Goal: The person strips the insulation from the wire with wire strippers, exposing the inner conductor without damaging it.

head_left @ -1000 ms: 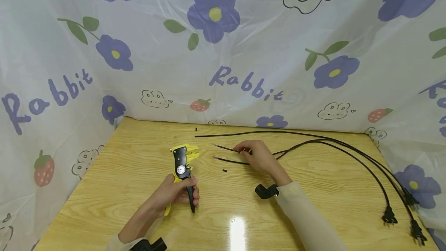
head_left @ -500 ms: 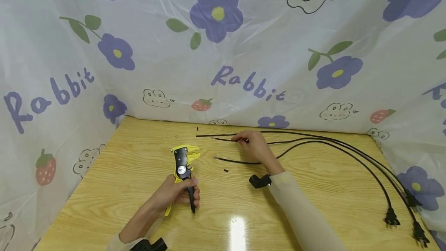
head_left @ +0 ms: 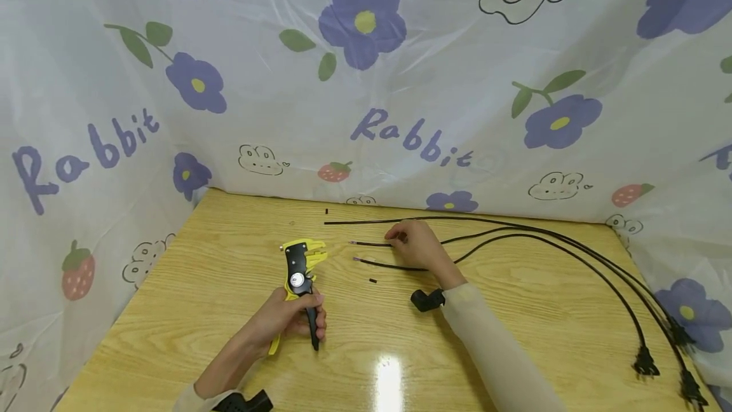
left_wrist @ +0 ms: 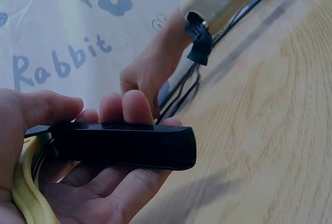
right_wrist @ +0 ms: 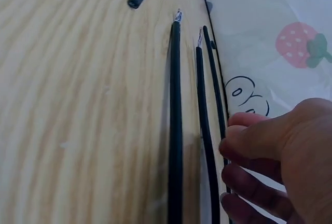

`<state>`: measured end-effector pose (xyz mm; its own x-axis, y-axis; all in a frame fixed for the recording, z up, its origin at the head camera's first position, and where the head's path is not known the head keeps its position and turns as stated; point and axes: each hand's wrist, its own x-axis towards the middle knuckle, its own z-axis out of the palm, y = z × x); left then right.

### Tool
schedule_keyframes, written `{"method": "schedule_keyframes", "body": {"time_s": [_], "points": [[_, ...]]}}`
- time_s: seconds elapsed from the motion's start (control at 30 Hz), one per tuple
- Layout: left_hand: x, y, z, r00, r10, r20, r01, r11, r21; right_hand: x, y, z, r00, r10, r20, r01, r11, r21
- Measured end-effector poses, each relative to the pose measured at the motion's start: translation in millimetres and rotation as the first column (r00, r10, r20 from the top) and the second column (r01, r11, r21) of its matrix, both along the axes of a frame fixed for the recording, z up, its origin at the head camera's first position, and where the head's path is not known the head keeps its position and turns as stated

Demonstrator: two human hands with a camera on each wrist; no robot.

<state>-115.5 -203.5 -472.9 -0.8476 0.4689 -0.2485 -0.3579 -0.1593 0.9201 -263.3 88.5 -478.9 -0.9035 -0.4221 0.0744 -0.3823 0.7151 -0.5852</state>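
My left hand (head_left: 294, 316) grips a yellow and black wire stripper (head_left: 297, 266) by its handles, its head pointing away from me; the black handle (left_wrist: 124, 146) crosses the fingers in the left wrist view. Three black power cords lie on the table to the right. The near cord (right_wrist: 176, 120) and the middle cord (right_wrist: 205, 120) end in bare wire strands; the far cord (right_wrist: 213, 73) has a blunt end. My right hand (head_left: 420, 247) is just over the middle and far cords, fingers loosely bent. In the right wrist view its fingertips overlap the far cord, apart from the middle one.
Two short black offcuts lie on the wooden table (head_left: 200, 310): one offcut (head_left: 373, 281) near the stripper, another offcut (head_left: 326, 211) at the back. Plugs, such as the near plug (head_left: 646, 361), sit at the right edge. A patterned cloth (head_left: 366, 113) stands behind.
My right hand carried the middle cord's end away from me toward the far cord, then let it go; that cord now lies between the other two. My left hand stays put with the wire stripper.
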Motion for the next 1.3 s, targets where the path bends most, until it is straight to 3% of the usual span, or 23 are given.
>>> {"method": "schedule_keyframes", "body": {"time_s": [0.33,0.53,0.7,1.03,1.3], "points": [[-1.8,-9,-8.5,0.999,0.019,0.035,-0.020,1.000,0.016,-16.7,-14,3.6,0.993,0.057,-0.102,-0.053,0.998,0.041],[-2.0,-15,-12.9,0.998,0.033,0.062,-0.034,0.999,0.002,-24.6,-22,0.9,0.995,0.074,-0.062,-0.072,0.996,0.045],[-0.6,-19,-15.4,0.995,0.047,0.093,-0.045,0.999,-0.016,-26.0,-29,-2.3,0.997,0.068,-0.031,-0.067,0.997,0.044],[-1.5,-20,-16.8,0.990,0.074,0.120,-0.071,0.997,-0.033,-24.1,-35,-9.5,0.997,0.010,-0.072,-0.004,0.996,0.084],[-2.9,-21,-16.7,0.991,0.073,0.112,-0.070,0.997,-0.037,-21.6,-33,-6.0,0.997,0.045,-0.065,-0.040,0.997,0.070]]}}
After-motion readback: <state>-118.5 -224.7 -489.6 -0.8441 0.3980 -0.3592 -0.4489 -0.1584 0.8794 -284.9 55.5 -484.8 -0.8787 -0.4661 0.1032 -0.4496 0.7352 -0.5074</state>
